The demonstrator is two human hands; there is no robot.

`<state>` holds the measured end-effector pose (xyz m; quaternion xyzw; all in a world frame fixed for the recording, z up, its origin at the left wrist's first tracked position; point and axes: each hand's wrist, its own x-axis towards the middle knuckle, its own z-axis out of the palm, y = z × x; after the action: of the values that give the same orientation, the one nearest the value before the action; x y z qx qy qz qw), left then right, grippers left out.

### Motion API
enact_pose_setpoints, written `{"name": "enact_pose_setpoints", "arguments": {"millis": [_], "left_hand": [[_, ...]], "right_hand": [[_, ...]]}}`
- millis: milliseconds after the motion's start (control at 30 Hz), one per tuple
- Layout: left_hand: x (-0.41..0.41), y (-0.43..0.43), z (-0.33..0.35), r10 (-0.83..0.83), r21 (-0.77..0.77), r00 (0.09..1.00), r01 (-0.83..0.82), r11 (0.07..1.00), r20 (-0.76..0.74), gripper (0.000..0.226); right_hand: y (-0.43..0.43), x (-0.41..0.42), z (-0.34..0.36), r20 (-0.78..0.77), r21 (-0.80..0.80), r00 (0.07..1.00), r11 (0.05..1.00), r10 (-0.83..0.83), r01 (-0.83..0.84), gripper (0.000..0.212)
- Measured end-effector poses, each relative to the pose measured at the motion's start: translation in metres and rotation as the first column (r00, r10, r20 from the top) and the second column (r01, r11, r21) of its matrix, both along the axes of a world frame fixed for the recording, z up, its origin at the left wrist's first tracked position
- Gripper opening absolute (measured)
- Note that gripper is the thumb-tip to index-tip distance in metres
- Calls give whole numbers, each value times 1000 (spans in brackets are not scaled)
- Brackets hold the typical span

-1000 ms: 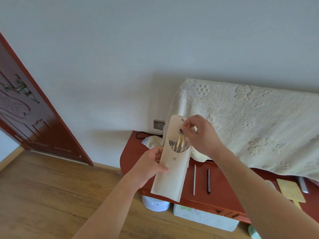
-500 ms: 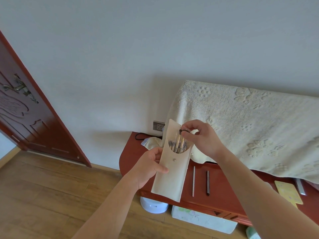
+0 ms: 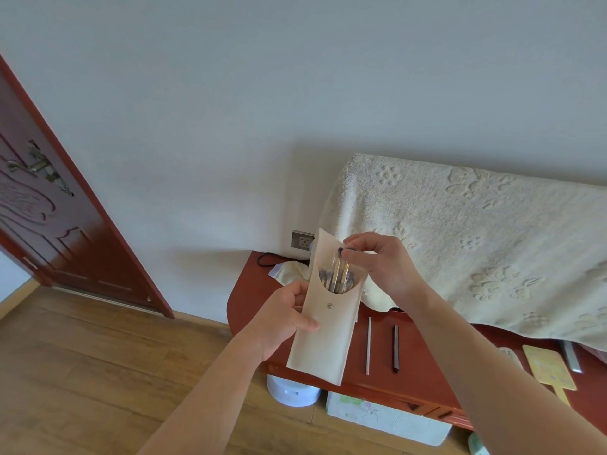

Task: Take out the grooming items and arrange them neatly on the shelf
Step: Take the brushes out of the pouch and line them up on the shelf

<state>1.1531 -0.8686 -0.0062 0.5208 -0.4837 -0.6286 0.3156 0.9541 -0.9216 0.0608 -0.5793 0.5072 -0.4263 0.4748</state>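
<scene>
While over the shelf [image 3: 381, 349] edge, pouch [image 3: 325, 339] aloft.

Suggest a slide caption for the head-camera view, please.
Left hand holds a cream pouch by the red shelf; right hand pinches a tool inside.

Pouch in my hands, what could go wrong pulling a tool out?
The right hand pinches one tool among several packed together, so neighbours might drag out and fall. The left hand holds the pouch in the air by the shelf edge, so a dropped tool might hit the floor.
</scene>
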Motion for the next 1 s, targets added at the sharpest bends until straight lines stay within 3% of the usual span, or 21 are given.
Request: {"name": "enact_pose_setpoints", "arguments": {"millis": [1000], "left_hand": [[-5, -3, -10, -26, 20, 999, 25, 999, 45, 53]], "right_hand": [[-16, -10, 6, -74, 39, 994, 995, -84, 87, 3]]}}
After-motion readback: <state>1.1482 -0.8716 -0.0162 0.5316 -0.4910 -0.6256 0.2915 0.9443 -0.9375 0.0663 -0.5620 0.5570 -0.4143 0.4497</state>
